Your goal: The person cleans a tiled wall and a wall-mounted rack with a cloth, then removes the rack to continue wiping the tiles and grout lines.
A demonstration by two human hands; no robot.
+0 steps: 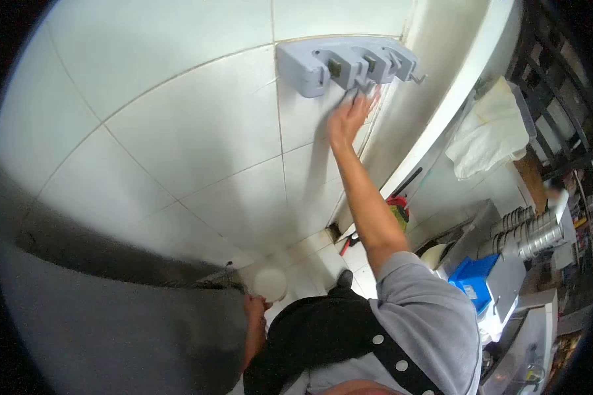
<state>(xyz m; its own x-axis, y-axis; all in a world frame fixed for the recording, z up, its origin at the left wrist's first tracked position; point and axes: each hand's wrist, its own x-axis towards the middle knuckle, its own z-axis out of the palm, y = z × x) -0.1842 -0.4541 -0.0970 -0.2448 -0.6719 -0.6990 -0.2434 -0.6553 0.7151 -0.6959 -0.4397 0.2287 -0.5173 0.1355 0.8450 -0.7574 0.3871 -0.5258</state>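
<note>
A grey wall-mounted holder (303, 69) with several slots and hooks is fixed to the white tiles. My right hand (350, 118) is raised just under its hooks, fingers pointing up. A small light thing, blurred, shows at the fingertips; whether the hand grips it is unclear. Low down, my left hand (255, 305) is closed at the edge of a round, pale container (270, 284), seen from above. Its fingers wrap round the near side of it.
A dark grey surface (125, 316) fills the lower left. At the right, beyond a white door frame (441, 112), are a hanging white cloth (494, 128), a blue container (474, 280) and stacked metal pots (540, 236). My shoe (344, 279) stands on the tiled floor.
</note>
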